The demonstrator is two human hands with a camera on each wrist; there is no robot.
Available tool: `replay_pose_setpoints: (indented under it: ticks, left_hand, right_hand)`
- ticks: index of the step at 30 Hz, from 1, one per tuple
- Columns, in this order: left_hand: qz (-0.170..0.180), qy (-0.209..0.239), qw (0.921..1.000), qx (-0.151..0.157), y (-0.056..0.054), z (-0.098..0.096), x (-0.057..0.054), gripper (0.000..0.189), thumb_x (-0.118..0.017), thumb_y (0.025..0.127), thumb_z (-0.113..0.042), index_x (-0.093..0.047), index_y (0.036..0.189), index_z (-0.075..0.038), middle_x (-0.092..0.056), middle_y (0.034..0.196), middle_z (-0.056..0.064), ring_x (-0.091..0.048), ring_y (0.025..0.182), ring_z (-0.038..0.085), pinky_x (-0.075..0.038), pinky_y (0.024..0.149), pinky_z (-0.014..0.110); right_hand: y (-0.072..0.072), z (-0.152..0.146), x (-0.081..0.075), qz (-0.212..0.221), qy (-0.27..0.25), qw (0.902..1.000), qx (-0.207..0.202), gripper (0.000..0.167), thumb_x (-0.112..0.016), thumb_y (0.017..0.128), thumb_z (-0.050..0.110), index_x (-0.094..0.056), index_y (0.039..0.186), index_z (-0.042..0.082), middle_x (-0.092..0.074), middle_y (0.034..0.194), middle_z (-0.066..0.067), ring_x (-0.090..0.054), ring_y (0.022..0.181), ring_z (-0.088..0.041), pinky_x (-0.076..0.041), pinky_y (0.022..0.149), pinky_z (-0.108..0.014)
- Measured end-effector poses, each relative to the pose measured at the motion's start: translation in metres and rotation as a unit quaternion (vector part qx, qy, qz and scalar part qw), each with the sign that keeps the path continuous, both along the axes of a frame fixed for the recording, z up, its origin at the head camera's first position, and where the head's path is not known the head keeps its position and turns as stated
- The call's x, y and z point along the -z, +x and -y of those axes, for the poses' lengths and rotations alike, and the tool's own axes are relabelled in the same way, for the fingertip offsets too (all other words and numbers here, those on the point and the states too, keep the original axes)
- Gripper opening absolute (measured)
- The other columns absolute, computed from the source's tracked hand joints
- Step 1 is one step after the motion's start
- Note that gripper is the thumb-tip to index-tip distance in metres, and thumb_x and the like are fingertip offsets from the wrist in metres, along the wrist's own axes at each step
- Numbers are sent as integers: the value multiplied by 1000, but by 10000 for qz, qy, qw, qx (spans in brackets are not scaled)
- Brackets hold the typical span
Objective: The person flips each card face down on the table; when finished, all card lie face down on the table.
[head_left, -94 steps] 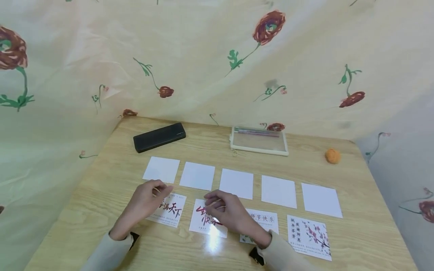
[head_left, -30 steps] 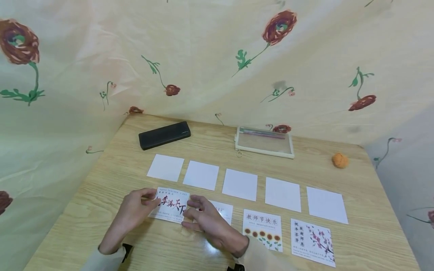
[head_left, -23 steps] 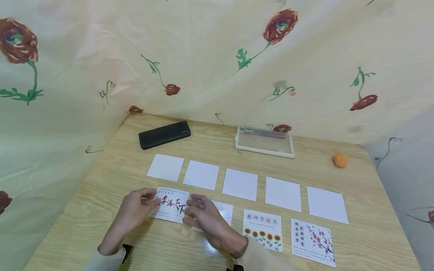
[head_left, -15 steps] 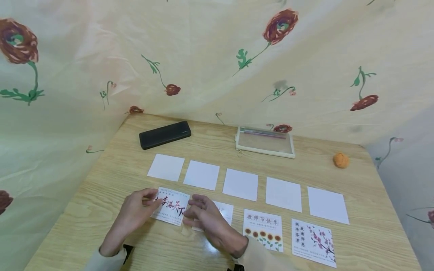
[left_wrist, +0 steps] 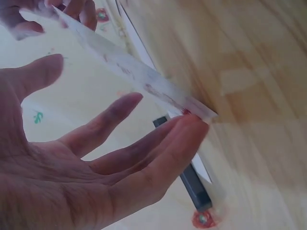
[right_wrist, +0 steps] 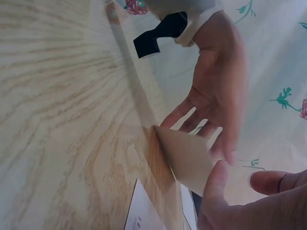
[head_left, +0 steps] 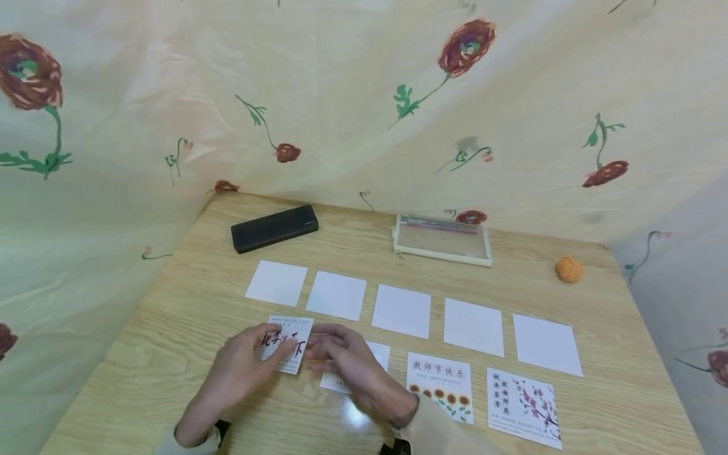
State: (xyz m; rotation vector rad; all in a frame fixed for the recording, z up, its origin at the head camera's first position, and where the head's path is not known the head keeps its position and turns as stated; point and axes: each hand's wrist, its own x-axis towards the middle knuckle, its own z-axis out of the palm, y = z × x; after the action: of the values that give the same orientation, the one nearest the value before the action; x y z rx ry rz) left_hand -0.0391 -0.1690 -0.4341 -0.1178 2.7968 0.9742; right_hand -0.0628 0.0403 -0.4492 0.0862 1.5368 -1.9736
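Observation:
In the head view a square printed card (head_left: 286, 341) with red Chinese lettering is tilted up between both hands. My right hand (head_left: 355, 366) holds it by the right edge; in the left wrist view the right fingers (left_wrist: 87, 13) are at the card's upper corner. My left hand (head_left: 241, 370) is at the left side, with its thumb apart from its fingers. In the left wrist view the extended left fingertips (left_wrist: 196, 125) touch the printed face near the lower end. The right wrist view shows the card's plain back (right_wrist: 184, 155), its lower corner close to the table.
The right hand partly covers a second printed card (head_left: 337, 382). Right of it lie a sunflower card (head_left: 439, 379) and a blossom card (head_left: 524, 407). Several blank white cards (head_left: 401, 311) form a row behind. Farther back are a black case (head_left: 275, 229), a clear zip pouch (head_left: 440, 241) and an orange ball (head_left: 569, 270).
The red-lettered card has gone from lying flat to tilted up, and looks narrower. The left hand has moved right across its face. Earlier, the right hand came over from the second card.

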Motion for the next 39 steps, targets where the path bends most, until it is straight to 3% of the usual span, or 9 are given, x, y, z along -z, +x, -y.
replay_pose_setpoints:
  ticks: [2,8,14,19,24,30,35,39]
  left_hand:
    - [-45,13,10000,48,1,-2,-1,63,-66,97,-59,-68,135,-9,-69,137,16,-66,125,37,-53,100,57]
    - [-86,62,9997,216,5,-6,-3,68,-74,90,-59,-68,135,-9,-69,136,17,-66,106,24,-53,83,40]
    - [22,181,9993,324,7,-7,-5,64,-72,93,-59,-67,136,-12,-66,141,16,-65,120,31,-54,97,54]
    - [39,866,9947,546,4,-7,-7,49,-70,96,-54,-70,130,-20,-72,133,7,-70,114,24,-61,89,41]
    - [35,1743,9809,859,2,-3,-12,37,-65,102,-43,-71,129,-19,-73,130,4,-74,110,23,-61,86,28]
    - [166,2624,9627,639,1,6,-23,33,-69,102,-30,-71,129,-12,-72,129,11,-74,103,14,-60,81,25]
    - [39,2876,9573,296,1,14,-27,31,-72,100,-21,-70,129,-10,-71,128,13,-73,101,7,-60,82,25]
    - [-38,2816,9595,-102,1,21,-28,31,-74,98,-17,-70,128,-9,-71,123,14,-73,98,8,-61,82,26]
  right_hand:
    - [-1,0,1,-27,-97,9999,-48,48,-59,98,3,-49,144,-7,-65,131,-23,-71,101,-18,-61,94,-31]
    - [-3,-1,2,-320,-41,9994,-154,37,-57,103,3,-56,138,-8,-68,128,-22,-74,98,-16,-62,91,-29]
    - [-5,-2,2,-592,107,9978,-288,33,-60,102,2,-60,133,-9,-67,128,-22,-74,100,-17,-62,91,-27]
    - [-7,-1,6,-734,245,9963,-369,34,-67,101,11,-61,128,-8,-67,122,-18,-73,99,-16,-62,94,-31]
    - [-8,1,9,-875,459,9941,-437,47,-69,102,26,-58,135,-6,-65,130,-19,-72,109,-24,-61,97,-39]
    - [-7,2,12,-908,804,9914,-499,68,-72,99,39,-47,149,-1,-58,143,-21,-68,120,-30,-61,96,-40]
    - [-9,2,12,-1067,1160,9869,-340,70,-76,97,34,-46,149,0,-57,141,-21,-70,113,-27,-63,86,-39]
    - [-15,-1,14,-1317,1501,9798,-97,56,-78,95,23,-56,141,1,-62,129,-19,-72,97,-20,-63,78,-37]
